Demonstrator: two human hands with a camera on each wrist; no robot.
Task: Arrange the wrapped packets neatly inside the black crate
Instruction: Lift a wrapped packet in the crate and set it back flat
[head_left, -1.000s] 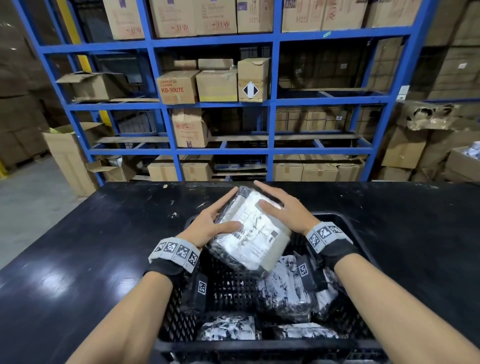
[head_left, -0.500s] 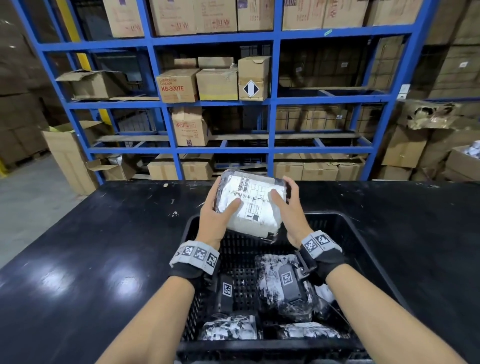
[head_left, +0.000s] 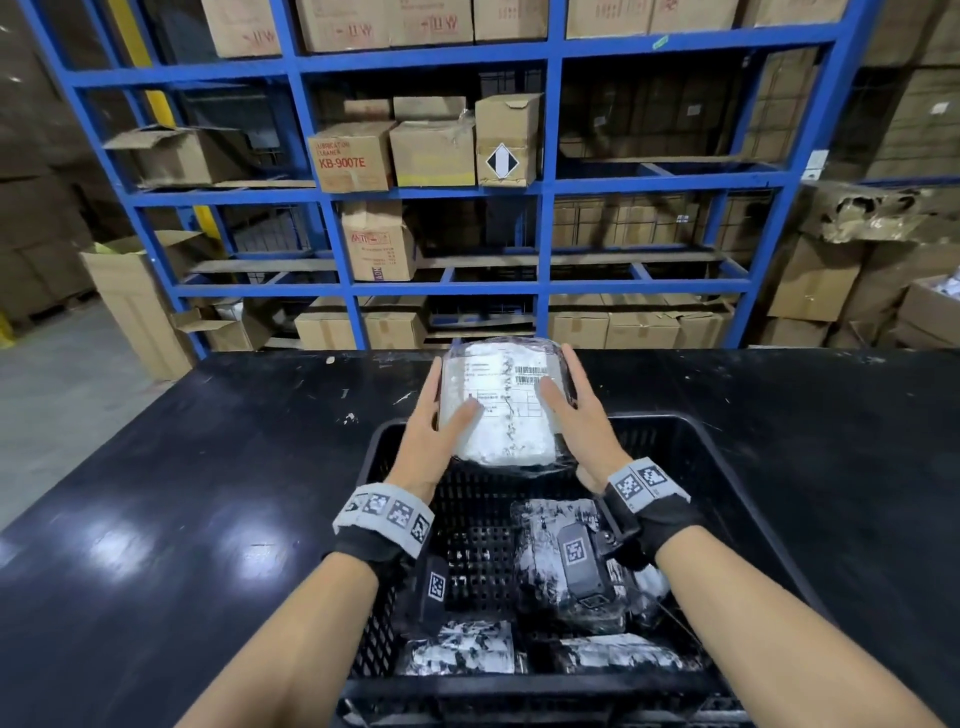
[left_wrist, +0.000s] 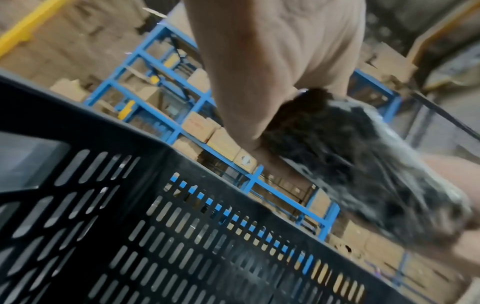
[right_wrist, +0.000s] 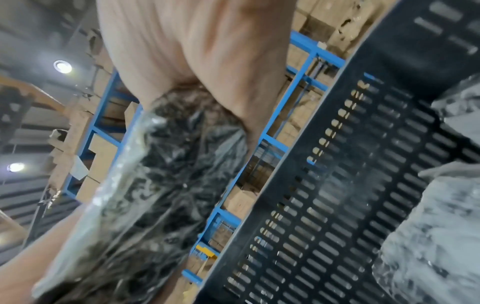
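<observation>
A plastic-wrapped packet (head_left: 501, 402) with a white label faces me, held upright above the far wall of the black crate (head_left: 696, 447). My left hand (head_left: 441, 415) grips its left edge, thumb across the front. My right hand (head_left: 569, 410) grips its right edge the same way. The wrist views show the packet's dark back (left_wrist: 363, 164) (right_wrist: 161, 174) from below, above the slotted crate wall (left_wrist: 182, 236) (right_wrist: 363, 185). Several more wrapped packets (head_left: 556, 551) lie in the crate's near and right parts, one at the near left (head_left: 462, 649).
The crate sits on a black table (head_left: 182, 493) whose far edge runs just behind the packet. Beyond stand blue shelving racks (head_left: 550, 192) stacked with cardboard boxes (head_left: 353, 156). The crate's far-left floor (head_left: 467, 499) shows bare mesh.
Both hands have lifted the packet from low over the crate and carried it away from me, turning it upright with the label facing me, over the crate's far wall.
</observation>
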